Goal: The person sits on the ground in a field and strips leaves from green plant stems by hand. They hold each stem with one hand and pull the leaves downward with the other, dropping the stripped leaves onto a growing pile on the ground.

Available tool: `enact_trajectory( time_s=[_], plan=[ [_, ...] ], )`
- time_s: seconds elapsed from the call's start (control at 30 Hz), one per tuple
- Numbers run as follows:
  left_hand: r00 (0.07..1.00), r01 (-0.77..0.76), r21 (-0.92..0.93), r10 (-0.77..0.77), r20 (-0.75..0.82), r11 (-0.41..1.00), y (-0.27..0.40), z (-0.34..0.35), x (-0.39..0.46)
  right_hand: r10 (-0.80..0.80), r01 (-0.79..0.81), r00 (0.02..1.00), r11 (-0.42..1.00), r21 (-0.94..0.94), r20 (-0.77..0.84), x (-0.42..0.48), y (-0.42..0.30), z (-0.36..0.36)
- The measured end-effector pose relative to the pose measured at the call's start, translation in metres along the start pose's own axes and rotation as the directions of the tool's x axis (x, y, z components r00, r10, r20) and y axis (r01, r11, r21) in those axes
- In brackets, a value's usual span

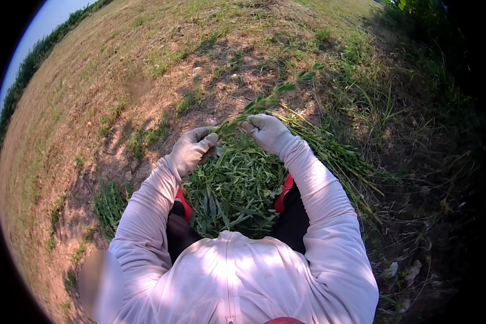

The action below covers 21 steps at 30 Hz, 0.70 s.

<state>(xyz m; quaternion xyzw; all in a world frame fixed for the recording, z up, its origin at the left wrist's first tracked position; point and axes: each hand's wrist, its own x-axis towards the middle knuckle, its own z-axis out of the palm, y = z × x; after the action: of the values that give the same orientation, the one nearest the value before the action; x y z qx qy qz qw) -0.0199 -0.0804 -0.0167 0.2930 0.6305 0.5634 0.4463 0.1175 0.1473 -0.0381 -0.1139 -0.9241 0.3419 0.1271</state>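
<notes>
A long green plant stem set with pods or small leaves slants up and away to the right. My left hand, in a pale work glove, grips its near end. Further along, the gloved fingers of my right hand pinch at the same stem; exactly what lies between the fingertips is hidden. Below both hands, a heap of loose green leaves fills the space between my feet. Something small and pale shows by my left fingers, too unclear to name.
Cut stalks lie in a bundle on the ground to the right. My red shoes flank the leaf heap. A low green clump is at the left. Dry, patchy grass stretches ahead, with dark shaded brush along the right.
</notes>
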Motion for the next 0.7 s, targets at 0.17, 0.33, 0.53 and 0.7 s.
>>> enact_trajectory(
  time_s=[0.17, 0.33, 0.53, 0.7],
  plan=[
    [0.999, -0.043, -0.068, 0.041, -0.026, 0.997, -0.006, -0.001, 0.001, 0.189, -0.186, 0.982, 0.953, 0.239, 0.011, -0.008, 0.008, -0.028],
    [1.000, -0.015, -0.029, 0.016, 0.004, 0.999, 0.000, -0.003, -0.003, 0.414, 0.164, 0.896, 0.024, 0.986, -0.159, -0.010, 0.022, -0.065],
    [1.000, -0.010, -0.066, 0.008, -0.020, 0.998, -0.007, 0.001, 0.000, 0.407, 0.247, 0.896, -0.129, 0.960, -0.176, -0.009, 0.020, -0.066],
    [0.999, 0.030, -0.029, -0.029, 0.016, 0.999, 0.004, 0.004, -0.006, 0.399, 0.202, 0.909, -0.171, 0.964, -0.120, -0.005, 0.035, -0.055]
  ],
)
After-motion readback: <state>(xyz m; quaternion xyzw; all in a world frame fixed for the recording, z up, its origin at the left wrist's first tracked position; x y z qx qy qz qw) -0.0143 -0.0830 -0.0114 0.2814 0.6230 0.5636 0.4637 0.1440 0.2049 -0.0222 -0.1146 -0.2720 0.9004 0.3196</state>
